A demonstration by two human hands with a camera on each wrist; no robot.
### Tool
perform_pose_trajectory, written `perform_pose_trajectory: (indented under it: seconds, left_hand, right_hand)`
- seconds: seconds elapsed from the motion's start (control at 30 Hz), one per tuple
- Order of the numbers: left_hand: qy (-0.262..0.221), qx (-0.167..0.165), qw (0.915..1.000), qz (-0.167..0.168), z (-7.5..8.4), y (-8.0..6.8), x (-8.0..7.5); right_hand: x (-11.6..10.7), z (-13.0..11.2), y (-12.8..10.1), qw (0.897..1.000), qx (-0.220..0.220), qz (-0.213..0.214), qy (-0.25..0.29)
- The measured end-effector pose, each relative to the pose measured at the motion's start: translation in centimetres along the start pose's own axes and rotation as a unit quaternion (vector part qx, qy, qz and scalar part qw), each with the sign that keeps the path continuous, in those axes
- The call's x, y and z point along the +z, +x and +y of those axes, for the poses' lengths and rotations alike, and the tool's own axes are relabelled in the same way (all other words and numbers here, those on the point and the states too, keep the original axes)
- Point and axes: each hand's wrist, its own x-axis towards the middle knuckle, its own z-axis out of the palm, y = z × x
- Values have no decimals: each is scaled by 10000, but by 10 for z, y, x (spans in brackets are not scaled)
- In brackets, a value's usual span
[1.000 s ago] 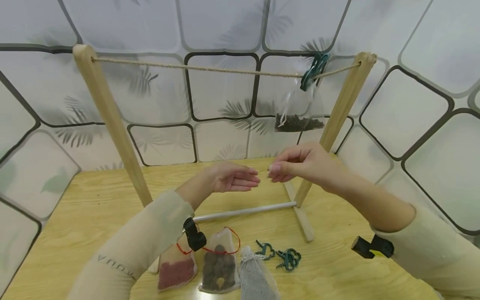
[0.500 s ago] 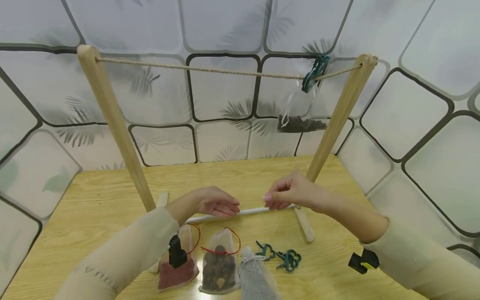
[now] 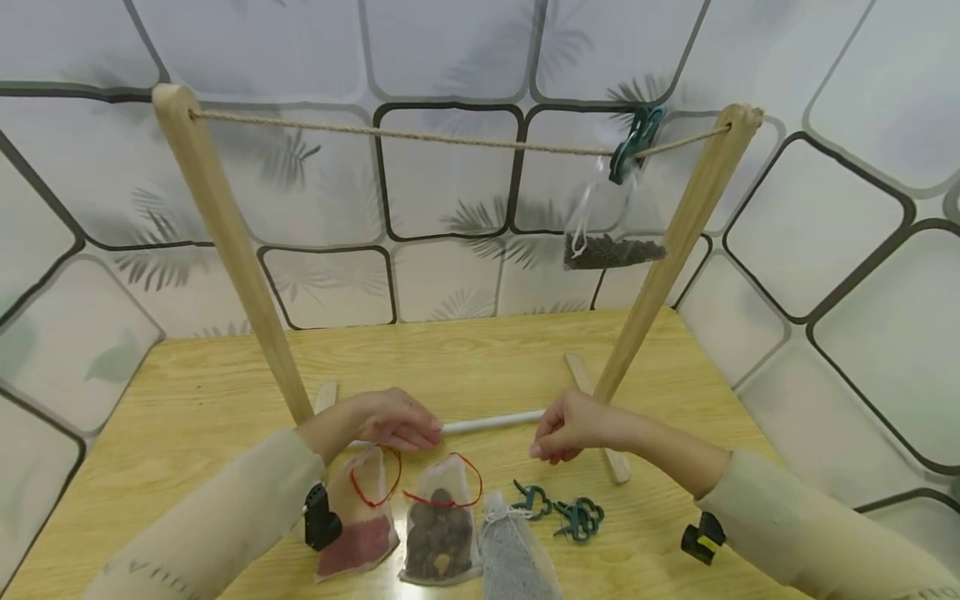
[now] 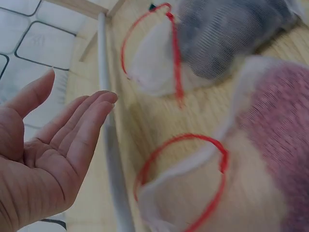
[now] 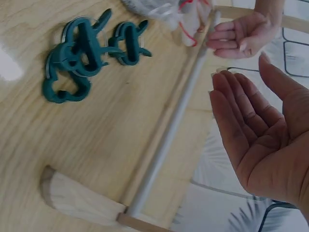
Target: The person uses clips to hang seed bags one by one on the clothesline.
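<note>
Left hand [image 3: 390,421]: empty, fingers relaxed, above red-drawstring mesh pouch of pink grains [image 3: 360,521].
Right hand [image 3: 573,427]: empty, slack, near green plastic clips [image 3: 562,512].
Handling: pouch probably light, limp; take at neck.

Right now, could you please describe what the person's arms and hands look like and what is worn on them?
Both arms wear long, pale beige sleeves reaching the wrists. The left hand and right hand are bare, with no gloves or rings visible. A small black device is strapped under the left wrist; a similar black device with a yellow mark sits under the right.
</note>
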Motion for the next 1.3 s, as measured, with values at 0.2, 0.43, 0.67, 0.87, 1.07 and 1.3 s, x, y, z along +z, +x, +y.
perform_pose_trajectory:
  seconds: [0.2,0.43,0.67,0.87,1.07,1.3]
  left_hand:
    - [45,-69,9999,118,-14,-3,-4]
    - [70,-113,9999,93,-25,-4,-4]
    - [220,-150,9996,-103,-32,-3,1]
    - [576,-137,9981,-139,-36,-3,8]
    - [709,-45,9970,-311,-46,-3,19]
    - [550,-34,9978,-370,-53,0,29]
  right_hand:
    - [3,25,3,9977,174,-98,-645]
    - [12,42,-4,9887,124,-431,-1432]
    - [29,45,-9,9794,298,-854,-1806]
    - [43,46,-9,9663,381,-766,-2427]
    - [54,49,-9,9485,166,-509,-3122]
    - [59,47,-13,9279,-241,-319,-3707]
